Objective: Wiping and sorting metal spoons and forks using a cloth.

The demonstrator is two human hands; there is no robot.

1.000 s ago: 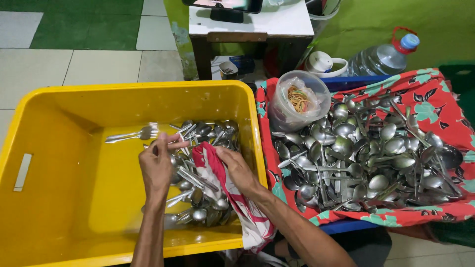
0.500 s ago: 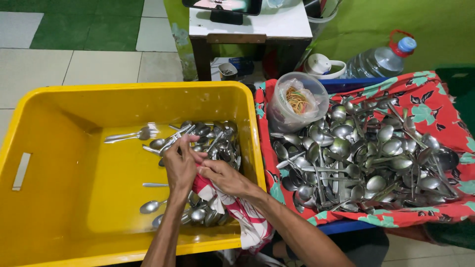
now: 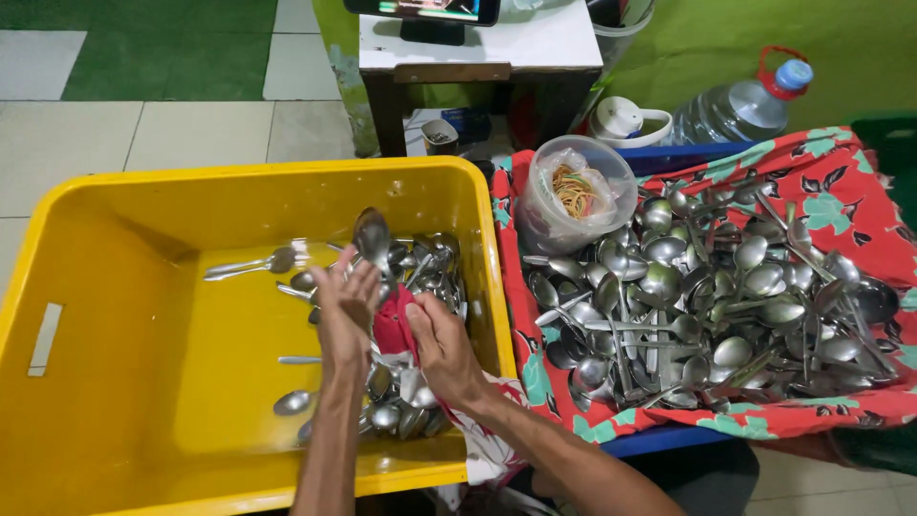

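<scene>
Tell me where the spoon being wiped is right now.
In the head view, the spoon is held bowl-up in the left hand over the yellow tub, beside the red cloth gripped by the right hand.

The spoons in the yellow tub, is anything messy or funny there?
Nothing is broken. Most spoons pile at the yellow tub's right end, but a few stray spoons lie apart on its bare floor. The left hand holds one spoon up.

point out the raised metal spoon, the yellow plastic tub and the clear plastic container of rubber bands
raised metal spoon (image 3: 371, 235), head view, on its bowl
yellow plastic tub (image 3: 115, 373), head view, bare floor
clear plastic container of rubber bands (image 3: 544, 225), head view, side wall
</scene>
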